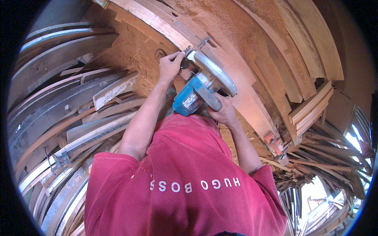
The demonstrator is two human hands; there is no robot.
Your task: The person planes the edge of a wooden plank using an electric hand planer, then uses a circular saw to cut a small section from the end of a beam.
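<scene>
A circular saw (188, 94) with a teal motor housing and a silver blade guard rests on a long wooden board (246, 103) in front of my body. My right hand (225, 111) is wrapped round its rear handle. With the fingers pinched together, my left hand (171, 67) grips the front of the saw near its base plate; the exact part is hidden by the fingers. The blade itself is mostly covered by the guard. An orange clamp (271, 141) sits at the near right end of the board.
Sawdust coats the workbench (136, 53). More long boards (301, 35) lie at the far right, and a short stack of wood strips (312, 108) sits nearer. Timber pieces (67, 98) pile up along the left. Loose offcuts (323, 157) heap at the lower right.
</scene>
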